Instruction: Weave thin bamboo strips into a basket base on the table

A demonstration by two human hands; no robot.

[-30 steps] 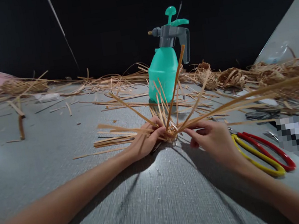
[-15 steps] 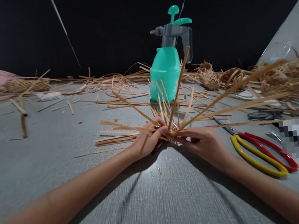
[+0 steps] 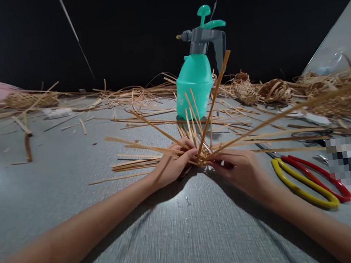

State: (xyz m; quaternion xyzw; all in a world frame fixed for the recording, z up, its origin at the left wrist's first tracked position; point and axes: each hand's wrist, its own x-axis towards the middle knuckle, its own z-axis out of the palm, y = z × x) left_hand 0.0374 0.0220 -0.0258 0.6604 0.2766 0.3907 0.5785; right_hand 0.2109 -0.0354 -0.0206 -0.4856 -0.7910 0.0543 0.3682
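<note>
Thin tan bamboo strips (image 3: 212, 95) fan out from a small woven base (image 3: 201, 159) in the middle of the grey table. My left hand (image 3: 176, 162) is closed on the strips at the left of the weave, thumb pressed against bent fingers. From the right, my right hand (image 3: 235, 164) pinches the strips at the weave's edge. The fingertips of both hands nearly meet, and they hide much of the base. Some strips stand up steeply, while others reach out flat to the left and right.
A green spray bottle (image 3: 194, 83) stands just behind the weave. Scissors (image 3: 306, 178) with yellow and red handles lie to the right of my right hand. Loose strips (image 3: 137, 94) and several woven balls (image 3: 244, 89) line the back. A pixelated patch covers the right edge.
The tall upright strip and the long right-hand strip have tilted further right and down. Strips at the left have shifted outward slightly. Both hands keep nearly the same place.
</note>
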